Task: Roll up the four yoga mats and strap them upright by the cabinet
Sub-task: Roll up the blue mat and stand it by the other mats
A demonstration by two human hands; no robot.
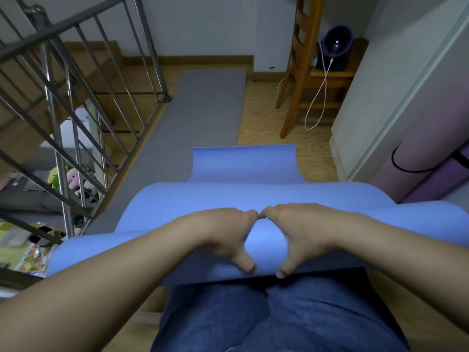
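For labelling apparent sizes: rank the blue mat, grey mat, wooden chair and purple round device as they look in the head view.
1. blue mat, largest, though nearness to the camera inflates it.
2. grey mat, partly under the blue one.
3. wooden chair, cut off at the top.
4. purple round device, smallest.

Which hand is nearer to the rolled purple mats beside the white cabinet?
Right. The right hand grips the blue mat on the side toward the purple mats. The left hand grips it next to the right one, farther from them.
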